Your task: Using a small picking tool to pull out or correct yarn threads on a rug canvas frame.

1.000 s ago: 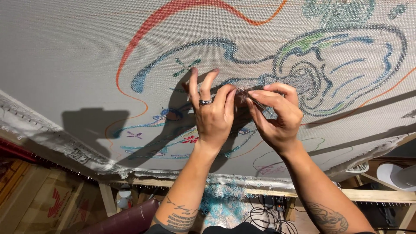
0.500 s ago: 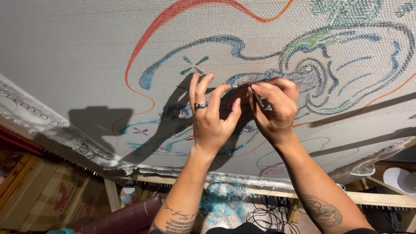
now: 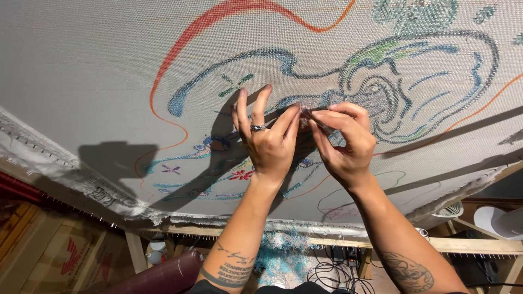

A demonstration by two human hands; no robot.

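Note:
A grey tufting cloth (image 3: 109, 65) with blue, green and orange yarn outlines is stretched in front of me. My left hand (image 3: 269, 144), with a ring on one finger, and my right hand (image 3: 346, 147) meet fingertip to fingertip just in front of the blue swirl. The right hand's thumb and fingers pinch a thin small tool (image 3: 318, 121). The left thumb and forefinger pinch at its tip, while the other left fingers point up. What sits between the fingertips is too small to make out further.
The cloth is stretched on a wooden frame (image 3: 479, 245). Below it lie a pile of blue yarn (image 3: 283, 256), dark cables (image 3: 332, 269), a cardboard box (image 3: 65, 256), a dark red roll (image 3: 158, 275) and a white fan (image 3: 449, 209).
Both hands stay pinched together at the same spot on the cloth. The left hand's free fingers have straightened a little, and the view has shifted slightly.

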